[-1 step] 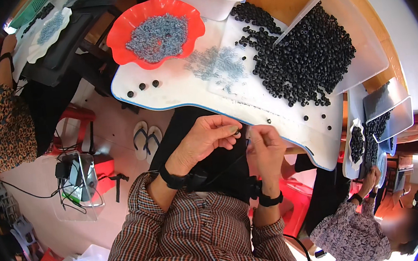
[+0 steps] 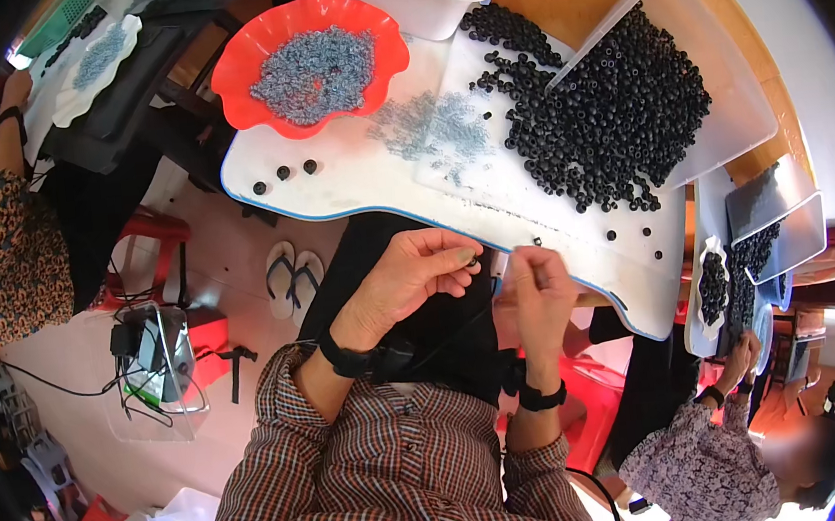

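Note:
My left hand (image 2: 417,273) is pinched shut on a small black ring-shaped part (image 2: 472,264) above my lap, just off the table's front edge. To its right, my right hand (image 2: 539,294) is also closed, fingertips pressed together; whatever it may hold is too small to make out. A gap separates the hands. On the white table (image 2: 350,182), a heap of black ring-shaped parts (image 2: 603,102) spills from a tilted clear bin (image 2: 739,104). Small clear bluish pieces fill a red scalloped bowl (image 2: 231,72), and more of these pieces (image 2: 435,126) lie scattered beside it.
Three loose black parts (image 2: 283,172) stand near the table's left edge, several others on its right. A white tub (image 2: 413,5) of black parts is at the back. Other people work at the left (image 2: 10,259) and lower right (image 2: 704,464). Sandals (image 2: 294,277) lie on the floor.
My right hand has shifted slightly to the right, away from my left hand. My left hand stays in place with the black part.

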### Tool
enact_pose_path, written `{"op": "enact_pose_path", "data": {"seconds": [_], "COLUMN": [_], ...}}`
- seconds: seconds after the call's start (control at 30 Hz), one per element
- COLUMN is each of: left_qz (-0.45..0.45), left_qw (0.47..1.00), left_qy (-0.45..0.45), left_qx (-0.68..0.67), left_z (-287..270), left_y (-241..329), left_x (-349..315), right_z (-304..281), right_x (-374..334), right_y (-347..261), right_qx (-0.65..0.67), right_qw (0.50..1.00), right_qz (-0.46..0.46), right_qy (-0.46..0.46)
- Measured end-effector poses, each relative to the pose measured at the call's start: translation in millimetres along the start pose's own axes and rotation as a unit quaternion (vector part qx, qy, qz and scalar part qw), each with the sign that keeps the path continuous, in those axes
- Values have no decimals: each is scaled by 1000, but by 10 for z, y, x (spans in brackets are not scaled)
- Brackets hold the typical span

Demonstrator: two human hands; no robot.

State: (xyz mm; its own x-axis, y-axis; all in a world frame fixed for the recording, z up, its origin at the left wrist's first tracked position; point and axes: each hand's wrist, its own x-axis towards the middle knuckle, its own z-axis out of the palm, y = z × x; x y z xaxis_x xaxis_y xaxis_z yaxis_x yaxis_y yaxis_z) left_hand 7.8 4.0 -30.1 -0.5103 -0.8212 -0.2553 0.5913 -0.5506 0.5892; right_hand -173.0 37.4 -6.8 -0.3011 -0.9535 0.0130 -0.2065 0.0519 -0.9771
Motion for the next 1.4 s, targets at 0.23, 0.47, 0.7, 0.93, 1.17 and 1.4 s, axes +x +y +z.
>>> {"op": "enact_pose_path", "data": {"seconds": [0.23, 0.47, 0.7, 0.93, 1.17, 1.4], "left_qz": [5, 11, 35, 47, 54, 58], "left_qw": [999, 999, 996, 996, 997, 997], "left_qy": [1, 4, -4, 0, 8, -9], "left_qx": [-38, -37, -77, -80, -56, -52], "left_z": [-37, -69, 13, 42, 52, 64], "left_y": [-34, -56, -33, -48, -49, -24], "left_x": [52, 73, 61, 51, 36, 25], "right_z": [-193, -237, -99, 114, 235, 239], "right_x": [252, 324, 220, 141, 109, 110], "right_y": [90, 154, 16, -187, -204, -186], "right_qx": [-363, -415, -135, 66, 103, -7], "right_qw": [914, 880, 990, 995, 987, 988], "right_qz": [-162, -222, -38, 5, -44, -116], "right_qy": [85, 59, 23, -79, -115, -97]}}
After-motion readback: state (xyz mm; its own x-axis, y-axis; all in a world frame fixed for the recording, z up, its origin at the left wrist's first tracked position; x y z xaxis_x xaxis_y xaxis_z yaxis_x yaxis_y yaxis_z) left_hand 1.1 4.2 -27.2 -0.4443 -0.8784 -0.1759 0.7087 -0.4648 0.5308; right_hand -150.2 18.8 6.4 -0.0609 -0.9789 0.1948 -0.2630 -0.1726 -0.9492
